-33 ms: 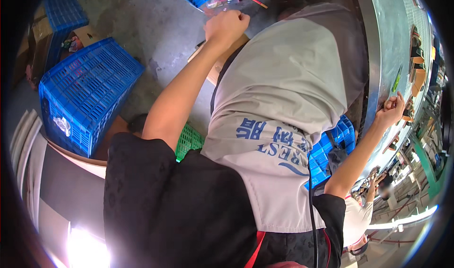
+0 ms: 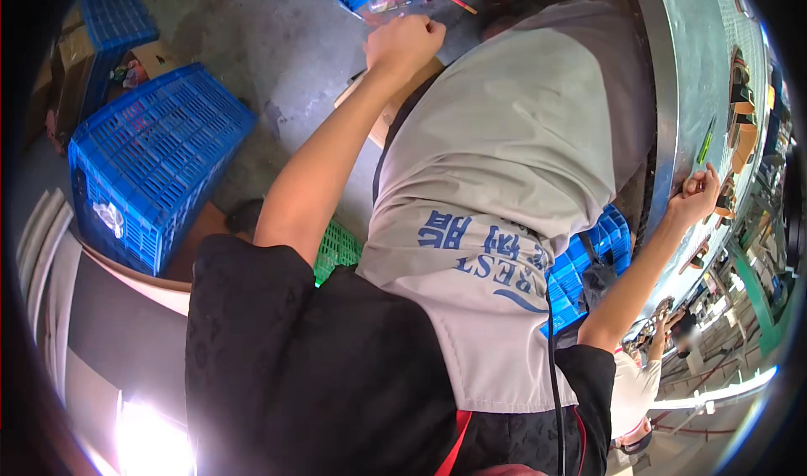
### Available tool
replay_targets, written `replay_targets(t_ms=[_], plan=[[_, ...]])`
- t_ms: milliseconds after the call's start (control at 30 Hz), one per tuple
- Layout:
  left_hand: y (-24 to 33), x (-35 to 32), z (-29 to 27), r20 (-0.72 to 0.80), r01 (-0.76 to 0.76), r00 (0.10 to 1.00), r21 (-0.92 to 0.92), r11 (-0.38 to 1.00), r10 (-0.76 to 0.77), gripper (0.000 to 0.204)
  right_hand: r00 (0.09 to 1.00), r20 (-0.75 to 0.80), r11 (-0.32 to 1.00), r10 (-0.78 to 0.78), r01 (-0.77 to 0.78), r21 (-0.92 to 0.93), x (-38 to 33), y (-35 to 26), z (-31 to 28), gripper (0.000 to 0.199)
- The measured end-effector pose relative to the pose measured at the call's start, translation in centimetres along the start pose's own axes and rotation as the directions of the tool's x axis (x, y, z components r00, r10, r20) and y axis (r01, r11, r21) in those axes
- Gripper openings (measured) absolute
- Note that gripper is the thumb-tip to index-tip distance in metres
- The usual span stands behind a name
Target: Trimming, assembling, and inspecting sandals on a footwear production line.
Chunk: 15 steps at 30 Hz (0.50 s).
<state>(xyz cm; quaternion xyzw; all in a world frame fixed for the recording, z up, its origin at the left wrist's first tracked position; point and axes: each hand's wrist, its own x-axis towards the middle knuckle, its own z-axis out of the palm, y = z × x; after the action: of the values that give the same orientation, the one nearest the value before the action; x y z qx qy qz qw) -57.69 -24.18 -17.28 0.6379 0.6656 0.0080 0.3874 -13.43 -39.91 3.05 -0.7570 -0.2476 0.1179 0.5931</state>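
My left hand [image 2: 406,43] is curled into a fist above my lap's left side, close to a strip of light brown material [image 2: 382,127]. Its palm is turned from view, so anything inside stays hidden. At the right, my right hand [image 2: 698,194] rests by the edge of a metal-topped table [image 2: 685,73], fingers bent and pressed together; what they hold, if anything, is too small to make out. Just beyond these fingers lies a slim green tool [image 2: 705,142], perhaps a pen or cutter. A grey apron [image 2: 521,115] with blue print covers my lap.
Blue plastic crates stand on the floor: a large one [image 2: 160,157] at left, others at top and under the table. A green basket [image 2: 338,253] sits behind my left arm. Small brown pieces [image 2: 743,140] line the table. Another person [image 2: 635,388] works farther along it.
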Motion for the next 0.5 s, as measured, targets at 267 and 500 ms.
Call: replay_targets(t_ms=[267, 500], plan=[[0.7, -0.1, -0.6, 0.027, 0.004, 1.0, 0.036, 0.999, -0.005, 0.039, 0.999, 0.028, 0.999, -0.032, 0.032, -0.012, 0.3, 0.2, -0.7, 0.02], [0.4, -0.4, -0.8, 0.086, 0.056, 0.994, 0.049, 0.997, -0.06, 0.037, 1.0, 0.004, 0.998, 0.019, -0.019, 0.052, -0.7, 0.2, -0.2, 0.019]])
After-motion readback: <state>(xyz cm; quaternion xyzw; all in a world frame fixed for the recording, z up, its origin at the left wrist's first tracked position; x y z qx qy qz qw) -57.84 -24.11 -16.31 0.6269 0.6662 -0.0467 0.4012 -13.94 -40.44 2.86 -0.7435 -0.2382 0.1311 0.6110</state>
